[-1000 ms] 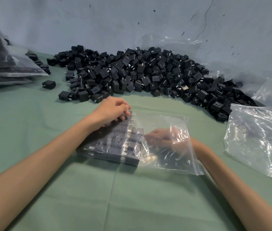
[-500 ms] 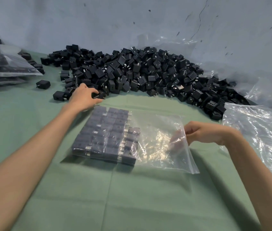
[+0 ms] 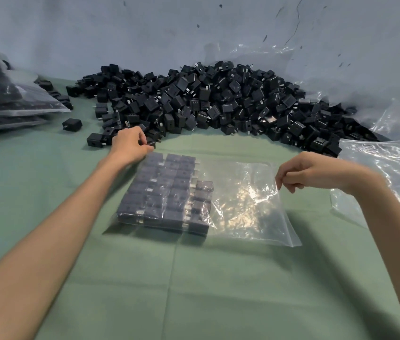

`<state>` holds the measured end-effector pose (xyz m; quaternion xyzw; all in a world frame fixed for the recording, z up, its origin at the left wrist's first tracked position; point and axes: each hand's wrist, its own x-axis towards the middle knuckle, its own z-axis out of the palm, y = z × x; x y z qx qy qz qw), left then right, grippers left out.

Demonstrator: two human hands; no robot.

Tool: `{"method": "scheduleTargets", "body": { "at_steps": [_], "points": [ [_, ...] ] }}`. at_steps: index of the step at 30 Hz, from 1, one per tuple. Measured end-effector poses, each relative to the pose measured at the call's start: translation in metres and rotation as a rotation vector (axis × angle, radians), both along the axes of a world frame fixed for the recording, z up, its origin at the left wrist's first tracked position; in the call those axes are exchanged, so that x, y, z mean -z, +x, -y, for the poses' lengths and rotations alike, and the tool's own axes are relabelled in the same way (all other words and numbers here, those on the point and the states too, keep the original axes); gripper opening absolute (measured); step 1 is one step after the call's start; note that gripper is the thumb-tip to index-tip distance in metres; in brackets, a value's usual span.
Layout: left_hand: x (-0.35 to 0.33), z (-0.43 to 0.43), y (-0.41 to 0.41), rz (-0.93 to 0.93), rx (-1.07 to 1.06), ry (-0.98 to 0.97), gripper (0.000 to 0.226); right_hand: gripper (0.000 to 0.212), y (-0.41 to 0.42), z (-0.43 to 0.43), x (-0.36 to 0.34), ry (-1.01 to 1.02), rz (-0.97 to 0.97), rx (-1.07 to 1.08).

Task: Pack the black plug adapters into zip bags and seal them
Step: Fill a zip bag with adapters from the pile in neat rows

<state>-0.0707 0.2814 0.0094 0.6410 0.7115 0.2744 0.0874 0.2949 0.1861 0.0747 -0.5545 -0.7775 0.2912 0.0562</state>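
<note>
- The left hand [image 3: 130, 146] is curling its fingers around one black cube-shaped plug adapter [image 3: 151, 143] at the loose pile's [image 3: 218, 101] near edge.
- The right hand [image 3: 316, 171] is pinching the clear plastic zip bag [image 3: 243, 204] by its right edge (fingers curled).
- The bag is lying flat on green cloth [image 3: 194, 278], adapter rows [image 3: 164, 190] filling its left half.

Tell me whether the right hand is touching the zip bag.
Touching. The head view shows the right hand pinching the open edge of the zip bag.
</note>
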Motion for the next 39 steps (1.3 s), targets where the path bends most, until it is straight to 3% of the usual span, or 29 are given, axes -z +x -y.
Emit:
{"method": "scheduleTargets", "body": {
  "at_steps": [2,4,5,6,8,9,13,15,17,19,22,26,29,34,36,39],
  "points": [
    [-0.017,0.009,0.010,0.026,0.028,0.082,0.021,0.038,-0.004,-0.001,-0.002,0.173,0.037,0.037],
    [-0.042,0.023,0.025,0.159,0.124,0.119,0.023,0.030,-0.011,0.000,-0.003,0.370,-0.071,0.058],
    [-0.054,0.031,0.036,0.265,0.218,0.076,0.025,0.023,-0.017,0.003,-0.003,0.414,-0.182,0.047],
    [-0.066,0.041,0.047,0.365,0.333,-0.008,0.027,0.030,-0.024,0.006,-0.004,0.425,-0.278,0.015],
    [-0.081,0.062,0.071,0.462,0.533,-0.211,0.031,0.062,-0.038,0.012,-0.004,0.468,-0.344,-0.086],
    [-0.083,0.070,0.082,0.478,0.604,-0.288,0.031,0.067,-0.045,0.015,-0.004,0.514,-0.321,-0.141],
    [-0.075,0.087,0.111,0.617,0.749,-0.433,0.029,0.047,-0.059,0.022,-0.005,0.670,-0.226,-0.245],
    [-0.070,0.085,0.114,0.649,0.733,-0.411,0.030,0.038,-0.049,0.021,-0.011,0.658,-0.191,-0.203],
    [-0.064,0.077,0.111,0.511,0.653,-0.292,0.031,0.026,-0.026,0.016,-0.020,0.578,-0.131,-0.073],
    [-0.052,0.065,0.105,0.307,0.509,-0.115,0.033,0.020,0.005,0.009,-0.025,0.369,0.059,0.025],
    [-0.030,0.048,0.093,0.252,0.335,-0.019,0.032,0.016,0.021,0.004,-0.008,0.038,0.323,0.006],
    [-0.011,0.032,0.078,0.210,0.232,-0.001,0.033,0.009,-0.013,0.003,0.022,-0.078,-0.114,-0.018],
    [-0.003,0.026,0.074,0.301,0.225,0.022,0.034,0.025,-0.041,0.005,0.042,-0.042,-0.301,0.029],
    [0.001,0.023,0.073,0.312,0.250,0.005,0.033,0.018,-0.074,-0.001,0.059,0.145,-0.425,0.098],
    [0.001,0.023,0.073,0.310,0.248,0.004,0.032,0.031,-0.081,-0.006,0.061,0.213,-0.398,0.073],
    [0.000,0.024,0.074,0.278,0.243,0.002,0.032,0.048,-0.088,-0.001,0.068,0.147,-0.504,0.118]
  ]
}}
